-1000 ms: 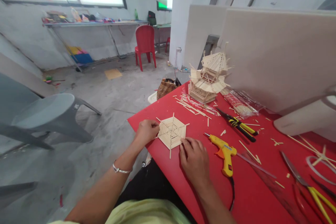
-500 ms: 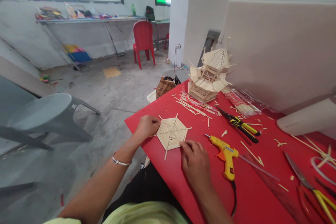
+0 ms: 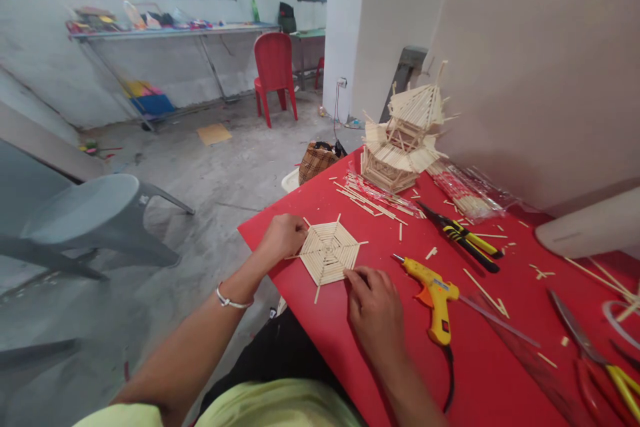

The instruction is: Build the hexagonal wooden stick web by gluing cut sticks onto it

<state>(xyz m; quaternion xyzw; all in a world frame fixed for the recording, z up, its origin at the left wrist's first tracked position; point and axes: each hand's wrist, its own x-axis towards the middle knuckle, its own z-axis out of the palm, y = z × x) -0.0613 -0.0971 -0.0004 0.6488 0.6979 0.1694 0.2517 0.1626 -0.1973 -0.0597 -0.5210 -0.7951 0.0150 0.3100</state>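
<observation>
A flat hexagonal stick panel [image 3: 329,255], made of thin pale wooden sticks in web-like rings with several stick ends jutting past its corners, lies on the red table near its left corner. At the panel's left edge my left hand [image 3: 284,240] is closed, fingers curled in a pinch on its rim. My right hand [image 3: 376,303] rests on the table at the lower right, thumb and forefinger pinching the panel's edge there. To the right of that hand lies a yellow glue gun [image 3: 434,293] with a clear glue stick in its back.
A pagoda-like stick model [image 3: 403,140] stands at the table's far corner. Near it lie loose sticks [image 3: 370,200] and a packed stick bundle [image 3: 465,193]. Black-and-yellow pliers [image 3: 463,237] and scissors [image 3: 580,330] lie to the right. A grey stool [image 3: 85,207] stands left on the floor.
The view has shifted slightly, so the table things appear a little farther right. Both hands keep their places at the panel's edges, and the panel has hardly moved.
</observation>
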